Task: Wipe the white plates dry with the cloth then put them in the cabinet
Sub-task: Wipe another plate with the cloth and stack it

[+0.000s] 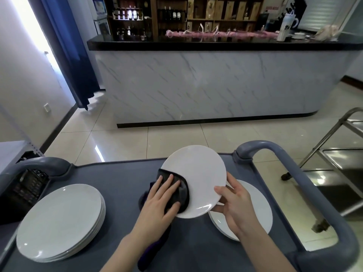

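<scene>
Left hand (161, 201) flat on the dark cloth (183, 193) against the raised white plate (202, 173), right hand (235, 207) pinching its rim, so I'd wipe outward in circles.

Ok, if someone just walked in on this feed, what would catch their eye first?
The white plate held tilted above the grey cart, right hand gripping its edge while the left hand presses a dark cloth on it. Then the plate stack at the cart's left, and the marble-fronted bar counter behind.

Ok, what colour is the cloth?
Dark grey to black; the cloth on the plate shows best in the head view.
</scene>
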A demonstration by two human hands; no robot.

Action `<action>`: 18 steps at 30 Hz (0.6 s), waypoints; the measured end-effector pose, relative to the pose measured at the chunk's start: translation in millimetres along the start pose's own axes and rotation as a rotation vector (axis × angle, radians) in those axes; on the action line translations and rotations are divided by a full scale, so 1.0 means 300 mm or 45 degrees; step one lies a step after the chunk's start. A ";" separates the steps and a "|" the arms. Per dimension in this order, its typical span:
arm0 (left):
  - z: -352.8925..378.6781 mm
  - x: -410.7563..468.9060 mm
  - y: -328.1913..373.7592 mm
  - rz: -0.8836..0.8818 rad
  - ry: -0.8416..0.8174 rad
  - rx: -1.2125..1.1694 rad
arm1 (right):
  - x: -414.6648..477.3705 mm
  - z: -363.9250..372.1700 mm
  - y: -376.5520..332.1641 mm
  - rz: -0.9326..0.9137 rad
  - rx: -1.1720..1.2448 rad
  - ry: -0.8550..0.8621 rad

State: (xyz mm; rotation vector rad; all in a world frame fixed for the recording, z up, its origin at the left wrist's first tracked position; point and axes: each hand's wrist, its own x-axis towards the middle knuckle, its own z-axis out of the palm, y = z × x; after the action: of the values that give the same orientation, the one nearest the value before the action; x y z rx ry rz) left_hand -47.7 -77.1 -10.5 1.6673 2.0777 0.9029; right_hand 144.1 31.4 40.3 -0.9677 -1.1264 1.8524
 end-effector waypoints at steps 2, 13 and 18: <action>0.028 -0.050 0.027 0.014 -0.010 -0.016 | -0.001 0.007 0.006 0.008 0.009 -0.002; 0.023 0.135 0.142 0.184 -0.140 0.189 | -0.055 0.080 0.059 0.129 -0.112 -0.245; -0.031 0.218 0.111 0.102 -0.060 0.201 | -0.072 0.070 0.056 0.118 -0.160 -0.272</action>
State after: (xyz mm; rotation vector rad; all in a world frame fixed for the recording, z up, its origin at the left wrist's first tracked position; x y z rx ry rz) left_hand -45.4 -13.4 26.9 1.8449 2.1117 0.7321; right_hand 131.6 -0.5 36.5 -0.9216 -1.3599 2.0165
